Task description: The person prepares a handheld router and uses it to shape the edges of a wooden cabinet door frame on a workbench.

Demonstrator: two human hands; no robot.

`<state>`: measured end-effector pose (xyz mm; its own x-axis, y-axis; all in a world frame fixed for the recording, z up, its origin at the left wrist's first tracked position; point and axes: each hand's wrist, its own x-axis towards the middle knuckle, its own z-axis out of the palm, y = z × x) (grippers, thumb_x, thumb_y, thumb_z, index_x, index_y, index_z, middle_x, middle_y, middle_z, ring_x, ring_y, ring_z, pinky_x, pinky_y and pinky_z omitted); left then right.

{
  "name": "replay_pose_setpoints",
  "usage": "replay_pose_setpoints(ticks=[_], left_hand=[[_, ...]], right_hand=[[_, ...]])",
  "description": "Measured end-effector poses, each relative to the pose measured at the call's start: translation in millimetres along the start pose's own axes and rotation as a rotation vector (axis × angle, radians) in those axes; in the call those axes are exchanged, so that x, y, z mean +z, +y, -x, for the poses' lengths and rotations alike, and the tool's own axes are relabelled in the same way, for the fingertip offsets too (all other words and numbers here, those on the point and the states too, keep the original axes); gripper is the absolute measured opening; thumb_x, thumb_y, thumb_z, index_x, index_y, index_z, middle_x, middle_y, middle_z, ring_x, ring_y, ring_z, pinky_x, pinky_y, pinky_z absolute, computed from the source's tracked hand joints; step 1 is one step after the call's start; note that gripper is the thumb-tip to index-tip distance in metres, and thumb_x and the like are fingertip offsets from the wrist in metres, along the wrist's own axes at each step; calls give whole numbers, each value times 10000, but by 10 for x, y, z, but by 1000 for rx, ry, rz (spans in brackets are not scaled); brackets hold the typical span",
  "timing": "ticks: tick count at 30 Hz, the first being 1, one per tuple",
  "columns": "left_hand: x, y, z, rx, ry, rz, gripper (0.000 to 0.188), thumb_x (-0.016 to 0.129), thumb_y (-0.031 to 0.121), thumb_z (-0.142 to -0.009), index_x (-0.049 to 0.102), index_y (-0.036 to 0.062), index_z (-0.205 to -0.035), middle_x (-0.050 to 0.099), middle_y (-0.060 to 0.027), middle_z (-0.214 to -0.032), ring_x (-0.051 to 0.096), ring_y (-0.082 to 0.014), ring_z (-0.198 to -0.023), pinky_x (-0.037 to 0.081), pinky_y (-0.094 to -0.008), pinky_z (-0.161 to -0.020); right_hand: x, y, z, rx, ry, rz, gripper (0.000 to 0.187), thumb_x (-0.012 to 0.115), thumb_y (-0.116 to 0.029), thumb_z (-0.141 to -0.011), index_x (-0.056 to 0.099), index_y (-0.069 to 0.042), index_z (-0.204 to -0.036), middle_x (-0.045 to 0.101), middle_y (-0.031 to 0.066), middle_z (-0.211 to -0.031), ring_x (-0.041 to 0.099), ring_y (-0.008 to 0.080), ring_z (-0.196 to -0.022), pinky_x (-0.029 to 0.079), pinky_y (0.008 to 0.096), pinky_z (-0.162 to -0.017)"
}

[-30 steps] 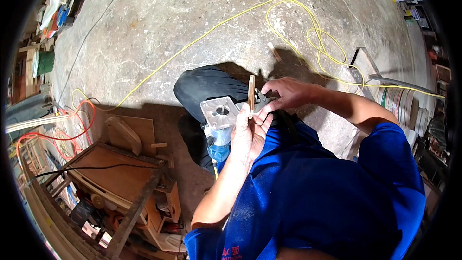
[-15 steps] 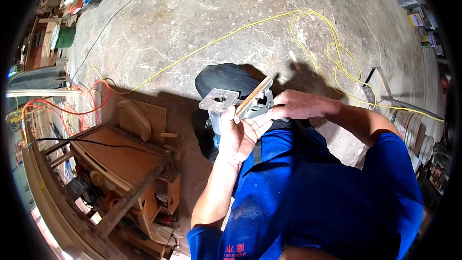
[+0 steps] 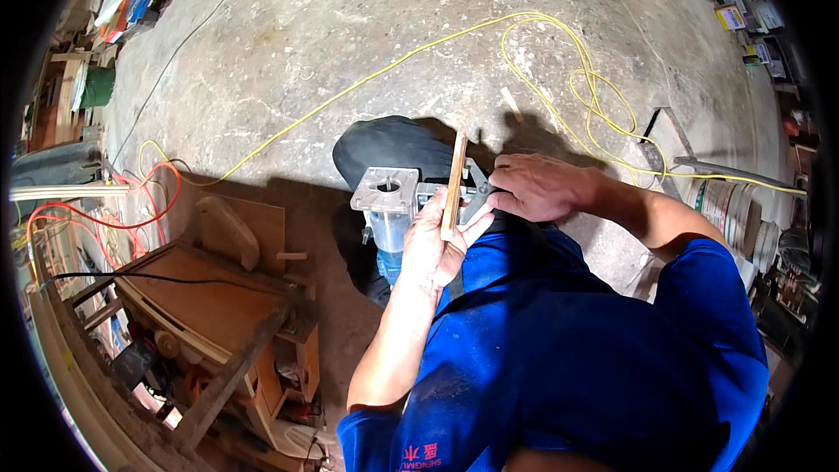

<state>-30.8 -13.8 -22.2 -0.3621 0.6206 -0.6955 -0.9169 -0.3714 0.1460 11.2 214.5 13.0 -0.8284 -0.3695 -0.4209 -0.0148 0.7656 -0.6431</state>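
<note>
A trim router with a clear square base plate (image 3: 384, 190) and a blue body stands base up beside my left hand (image 3: 428, 252), by my dark-trousered leg. My left hand is closed round a guide fence with a narrow wooden strip (image 3: 455, 182) on its face. Behind the strip is the fence's grey metal bracket (image 3: 476, 190). At the bracket's right end, the fingers of my right hand (image 3: 540, 187) are pinched together on it. Exactly what lies between those fingertips is hidden. A metal piece bridges the gap between router base and fence; whether they are joined I cannot tell.
At left stands a wooden workbench frame (image 3: 236, 367) with a brown panel (image 3: 205, 297). A yellow cord (image 3: 350, 87) loops across the concrete floor (image 3: 419, 26). Red hoses (image 3: 105, 208) lie at far left. Stacked materials (image 3: 730, 210) line the right side.
The fence has turned in my hands, so its wooden strip now points nearly straight away from me instead of slanting right. My right hand stays at the bracket. The whole view has shifted slightly.
</note>
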Motion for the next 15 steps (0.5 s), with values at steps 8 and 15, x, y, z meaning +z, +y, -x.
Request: replay_pose_setpoints(ticks=[8, 15], left_hand=[[-23, -37, -76, -33, -16, 58, 276, 563, 260, -1055, 608, -3, -1128, 722, -198, -1017, 730, -356, -1022, 620, -478, -898], [-36, -55, -75, 36, -11, -6, 270, 588, 175, -1035, 614, -44, -1192, 722, -263, -1079, 742, -339, -996, 633, -459, -886]], right_hand=[[78, 68, 42, -12, 240, -79, 381, 495, -337, -1053, 605, 27, -1030, 600, 226, -1005, 603, 410, -984, 471, 483, -903], [37, 7, -48, 59, 232, -178, 406, 466, -353, -1068, 574, 37, -1058, 576, 241, -1023, 586, 419, -1004, 463, 491, -913]])
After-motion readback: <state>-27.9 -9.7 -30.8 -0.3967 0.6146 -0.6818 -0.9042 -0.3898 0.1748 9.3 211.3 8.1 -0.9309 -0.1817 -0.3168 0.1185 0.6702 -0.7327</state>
